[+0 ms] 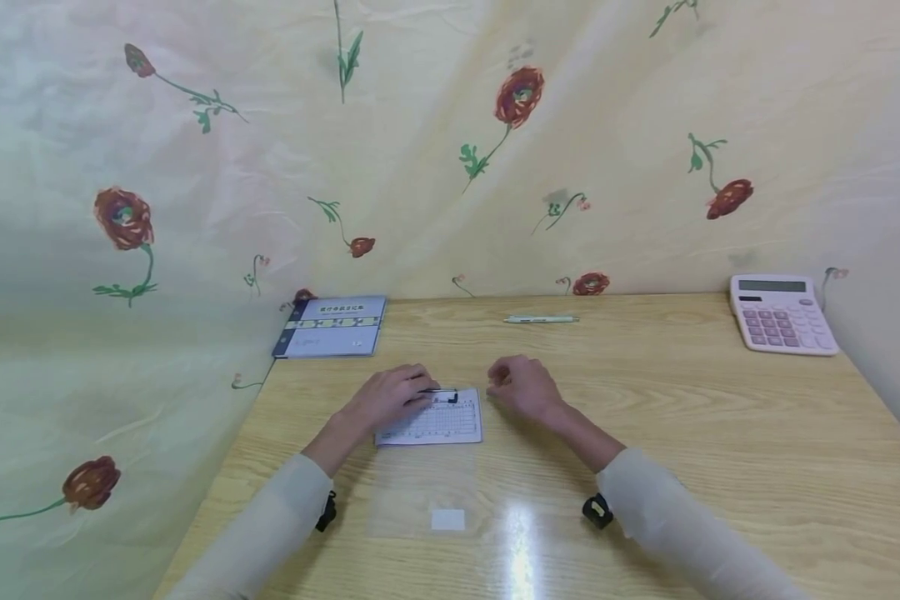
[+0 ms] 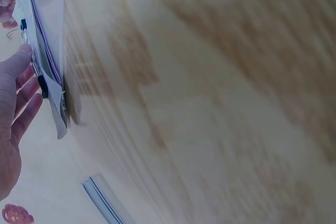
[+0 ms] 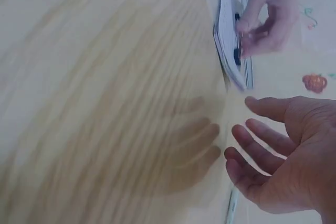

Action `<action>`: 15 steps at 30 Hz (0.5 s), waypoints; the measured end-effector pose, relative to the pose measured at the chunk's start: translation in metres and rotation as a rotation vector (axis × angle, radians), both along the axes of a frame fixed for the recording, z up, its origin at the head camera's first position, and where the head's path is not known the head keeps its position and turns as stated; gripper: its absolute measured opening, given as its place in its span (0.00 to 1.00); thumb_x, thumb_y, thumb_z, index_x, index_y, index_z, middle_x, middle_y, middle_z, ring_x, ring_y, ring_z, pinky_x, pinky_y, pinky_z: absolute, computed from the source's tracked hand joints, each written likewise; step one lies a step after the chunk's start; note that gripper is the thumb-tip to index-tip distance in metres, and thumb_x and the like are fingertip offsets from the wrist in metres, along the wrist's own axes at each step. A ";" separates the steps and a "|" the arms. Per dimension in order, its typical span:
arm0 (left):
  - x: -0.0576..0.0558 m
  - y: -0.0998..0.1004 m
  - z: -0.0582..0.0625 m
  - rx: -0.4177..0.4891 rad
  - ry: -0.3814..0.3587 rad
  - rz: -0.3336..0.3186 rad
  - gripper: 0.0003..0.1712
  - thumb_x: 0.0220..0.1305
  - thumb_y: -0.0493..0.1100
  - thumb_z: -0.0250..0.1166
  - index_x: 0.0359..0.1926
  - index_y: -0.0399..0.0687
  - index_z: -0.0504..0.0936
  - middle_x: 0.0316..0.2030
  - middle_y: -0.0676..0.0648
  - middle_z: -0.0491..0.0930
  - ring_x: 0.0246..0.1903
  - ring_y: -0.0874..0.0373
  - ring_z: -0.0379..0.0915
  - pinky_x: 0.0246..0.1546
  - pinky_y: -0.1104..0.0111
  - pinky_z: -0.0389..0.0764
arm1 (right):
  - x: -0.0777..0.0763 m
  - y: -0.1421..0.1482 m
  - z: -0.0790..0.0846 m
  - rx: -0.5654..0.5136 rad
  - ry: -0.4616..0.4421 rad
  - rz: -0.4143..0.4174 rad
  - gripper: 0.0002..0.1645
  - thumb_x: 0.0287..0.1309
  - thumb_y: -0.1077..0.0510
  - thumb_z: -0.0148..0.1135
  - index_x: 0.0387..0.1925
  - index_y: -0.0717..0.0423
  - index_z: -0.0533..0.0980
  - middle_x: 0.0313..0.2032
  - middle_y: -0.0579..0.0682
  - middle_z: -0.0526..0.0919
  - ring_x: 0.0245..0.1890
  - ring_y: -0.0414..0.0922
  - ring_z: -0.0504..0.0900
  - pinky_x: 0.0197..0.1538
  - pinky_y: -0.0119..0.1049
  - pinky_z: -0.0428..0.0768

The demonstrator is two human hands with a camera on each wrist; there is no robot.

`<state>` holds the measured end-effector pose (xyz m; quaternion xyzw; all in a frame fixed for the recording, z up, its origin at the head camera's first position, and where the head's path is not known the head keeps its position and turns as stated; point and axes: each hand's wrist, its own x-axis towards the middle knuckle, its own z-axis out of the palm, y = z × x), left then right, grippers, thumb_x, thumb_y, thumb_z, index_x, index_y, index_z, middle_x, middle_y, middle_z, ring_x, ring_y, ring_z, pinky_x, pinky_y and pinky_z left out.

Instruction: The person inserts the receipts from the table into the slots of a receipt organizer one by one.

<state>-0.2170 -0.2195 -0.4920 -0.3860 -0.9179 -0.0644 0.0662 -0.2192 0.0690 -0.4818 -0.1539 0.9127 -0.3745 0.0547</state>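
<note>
A stack of printed form sheets (image 1: 438, 422) lies on the wooden table in front of me. At its far edge sits a thin metal clip (image 1: 450, 395) with black end pieces. My left hand (image 1: 393, 392) pinches this clip between thumb and fingers over the top of the sheets. The left wrist view shows the thumb of the left hand (image 2: 9, 103) on the clip's bar, with fingers behind it. Just right of the sheets, my right hand (image 1: 523, 387) hovers with loosely bent fingers and nothing in them, as the right hand (image 3: 283, 153) in the right wrist view confirms.
A clear plastic sleeve (image 1: 401, 500) with a white label (image 1: 447, 520) lies at the near side of the sheets. A blue notebook (image 1: 333, 327) is at the back left, a pen (image 1: 542, 319) at the back, and a pink calculator (image 1: 782, 314) at the back right. Behind the table hangs a flowered curtain (image 1: 420, 150).
</note>
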 end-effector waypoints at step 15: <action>0.009 -0.026 0.007 0.201 -0.188 0.245 0.22 0.74 0.49 0.71 0.66 0.52 0.83 0.60 0.53 0.85 0.58 0.57 0.81 0.60 0.61 0.83 | -0.003 0.115 0.008 -0.118 0.037 0.094 0.29 0.70 0.54 0.71 0.66 0.65 0.78 0.63 0.63 0.82 0.66 0.66 0.75 0.67 0.68 0.72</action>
